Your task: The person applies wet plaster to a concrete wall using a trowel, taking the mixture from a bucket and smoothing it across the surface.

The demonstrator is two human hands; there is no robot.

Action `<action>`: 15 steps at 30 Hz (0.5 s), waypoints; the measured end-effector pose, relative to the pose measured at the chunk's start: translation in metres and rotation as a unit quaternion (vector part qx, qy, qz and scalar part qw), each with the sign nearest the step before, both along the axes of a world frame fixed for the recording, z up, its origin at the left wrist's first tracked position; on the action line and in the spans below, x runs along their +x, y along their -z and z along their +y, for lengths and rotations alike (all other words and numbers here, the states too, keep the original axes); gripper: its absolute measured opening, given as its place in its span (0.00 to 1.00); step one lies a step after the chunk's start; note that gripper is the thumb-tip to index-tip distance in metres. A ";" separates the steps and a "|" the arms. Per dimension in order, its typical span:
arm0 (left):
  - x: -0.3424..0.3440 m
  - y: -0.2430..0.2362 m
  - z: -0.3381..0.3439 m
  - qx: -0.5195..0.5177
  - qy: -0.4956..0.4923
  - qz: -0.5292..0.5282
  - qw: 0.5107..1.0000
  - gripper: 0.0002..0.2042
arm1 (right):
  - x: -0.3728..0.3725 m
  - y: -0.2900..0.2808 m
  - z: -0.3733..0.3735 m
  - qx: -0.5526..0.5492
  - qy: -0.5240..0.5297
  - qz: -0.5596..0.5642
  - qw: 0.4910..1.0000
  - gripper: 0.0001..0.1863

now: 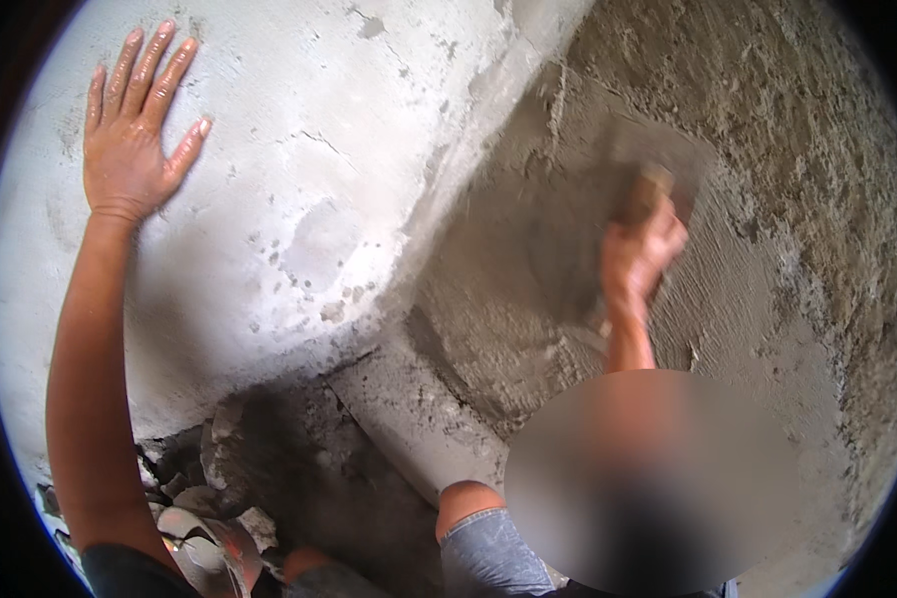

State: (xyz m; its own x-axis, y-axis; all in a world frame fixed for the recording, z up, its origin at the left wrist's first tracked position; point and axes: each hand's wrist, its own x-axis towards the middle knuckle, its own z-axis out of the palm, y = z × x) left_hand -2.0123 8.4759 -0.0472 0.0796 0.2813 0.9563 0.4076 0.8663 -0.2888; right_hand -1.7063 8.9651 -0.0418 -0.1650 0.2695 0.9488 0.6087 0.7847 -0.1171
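My left hand point(130, 164) lies flat on the pale concrete wall point(269, 179), fingers spread and wet-looking. My right hand point(643, 261) is closed round the handle of a plastering trowel point(654, 185). The trowel rests against the wall coated in wet grey plaster point(528, 249); motion smears its blade, so the exact shape cannot be made out. Around and below the trowel the plaster looks smoother, with fine streaks to the right of my hand. A blurred oval hides most of my right forearm.
Rough, ridged mortar point(817, 130) covers the upper right. The two walls meet in a slanting corner. Beneath it runs a concrete ledge point(419, 419) by my bent knee point(468, 495). At the lower left are broken rubble point(224, 444) and a partly seen pale, orange-sided container point(239, 548).
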 end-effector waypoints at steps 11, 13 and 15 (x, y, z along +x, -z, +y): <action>-0.005 0.003 0.004 -0.005 -0.018 0.013 1.000 0.36 | -0.145 -0.071 0.011 0.118 0.028 0.114 0.986 0.35; -0.002 0.002 -0.001 -0.011 -0.024 0.005 1.000 0.36 | -0.168 -0.063 0.012 0.115 0.022 0.105 0.988 0.33; -0.001 0.001 -0.007 -0.015 -0.021 0.003 1.000 0.36 | -0.182 -0.049 0.008 0.107 0.016 0.098 0.989 0.33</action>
State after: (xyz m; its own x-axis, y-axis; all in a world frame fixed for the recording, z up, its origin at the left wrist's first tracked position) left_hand -2.0132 8.4691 -0.0479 0.0726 0.3132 0.9469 0.3694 0.8734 -0.3172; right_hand -1.8884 8.9727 0.0074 0.0332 0.0601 0.9976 0.6150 0.7856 -0.0678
